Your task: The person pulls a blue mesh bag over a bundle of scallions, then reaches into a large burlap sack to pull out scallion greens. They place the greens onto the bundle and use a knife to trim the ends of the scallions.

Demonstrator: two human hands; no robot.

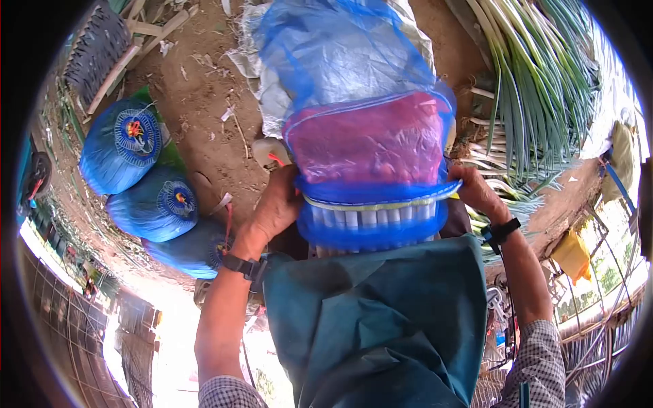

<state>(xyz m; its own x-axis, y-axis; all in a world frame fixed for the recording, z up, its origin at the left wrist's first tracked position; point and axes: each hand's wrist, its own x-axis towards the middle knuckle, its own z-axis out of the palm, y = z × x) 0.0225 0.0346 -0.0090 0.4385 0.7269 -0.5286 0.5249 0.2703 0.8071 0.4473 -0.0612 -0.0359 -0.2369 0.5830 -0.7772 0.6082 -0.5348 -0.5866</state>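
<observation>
A blue net bag (373, 189) lies in front of me, its rim stretched across. Under the blue mesh shows a pink plastic-wrapped bundle (371, 143). A row of white stalk-like ends (371, 217) peeks out below the rim, close to the dark green apron (374, 306). My left hand (275, 204) is closed on the bag's left edge, with an orange-red strip by its fingers. At the right corner of the rim, my right hand (479, 192) pinches the bag's edge. Some fingertips of both hands are hidden.
Three filled blue net bags (136, 204) rest on the soil at the left. Long green onions (537, 88) are heaped at the right. A pale sheet (272, 75) lies beneath the bag. A woven seat (98, 54) with wooden slats is at the upper left.
</observation>
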